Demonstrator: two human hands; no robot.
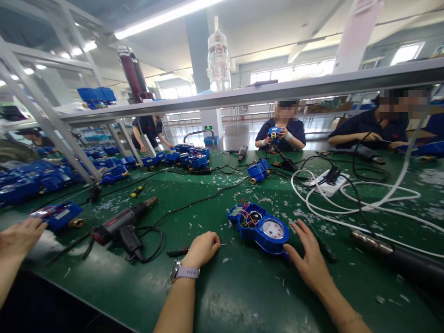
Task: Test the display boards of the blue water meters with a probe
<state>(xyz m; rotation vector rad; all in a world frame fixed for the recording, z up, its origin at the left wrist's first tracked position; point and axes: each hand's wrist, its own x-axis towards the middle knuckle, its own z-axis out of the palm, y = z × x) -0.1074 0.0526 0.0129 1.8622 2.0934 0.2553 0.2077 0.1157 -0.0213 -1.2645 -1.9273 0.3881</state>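
A blue water meter (265, 231) lies on the green bench in front of me, its box part uncovered so that coloured wires show, with a round white dial beside them. My left hand (203, 249), with a watch on the wrist, is closed over a small screwdriver (177, 252). The handle sticks out to the left of the hand and the thin tip to the right. My right hand (308, 256) is open, fingers spread, at the right edge of the meter; I cannot tell whether the thumb touches it. Beyond that hand lies a dark-handled tool (328, 249).
A heat gun (121, 226) lies at left; a metal-nosed black tool (374, 245) is at right. A co-worker's hand (21, 236) touches another meter (64, 215). White cables (312, 203), a power strip (329, 182) and plastic scraps cover the right side. A shelf (243, 92) crosses above.
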